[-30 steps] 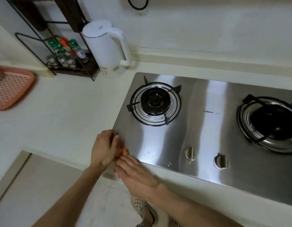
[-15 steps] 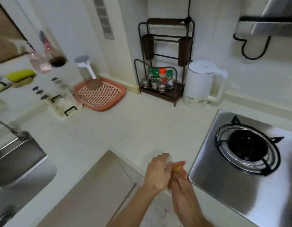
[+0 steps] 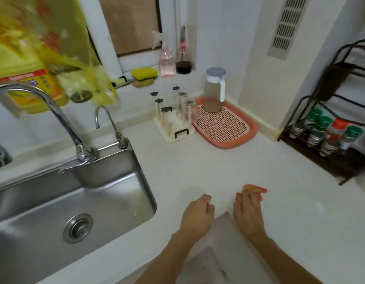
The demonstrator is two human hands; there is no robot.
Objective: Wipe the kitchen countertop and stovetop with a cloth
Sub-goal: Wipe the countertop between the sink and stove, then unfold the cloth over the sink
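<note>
My right hand (image 3: 248,212) presses a small orange cloth (image 3: 254,190) onto the white countertop (image 3: 218,171) near its inner corner edge; only the cloth's far end shows past my fingers. My left hand (image 3: 197,216) hovers a little to the left of it, fingers loosely curled, with nothing visible in it. The stovetop is out of view.
A steel sink (image 3: 65,201) with two taps lies at the left. A cup rack (image 3: 173,121), a pink drain tray (image 3: 224,128) with a jug (image 3: 214,91), and a spice rack (image 3: 329,132) stand along the back. Bare counter stretches to the right of my hands.
The view has swung left from the stove to the sink corner. My hands, earlier pressed together at the stove's edge, have parted, and the cloth now lies under my right hand on the counter.
</note>
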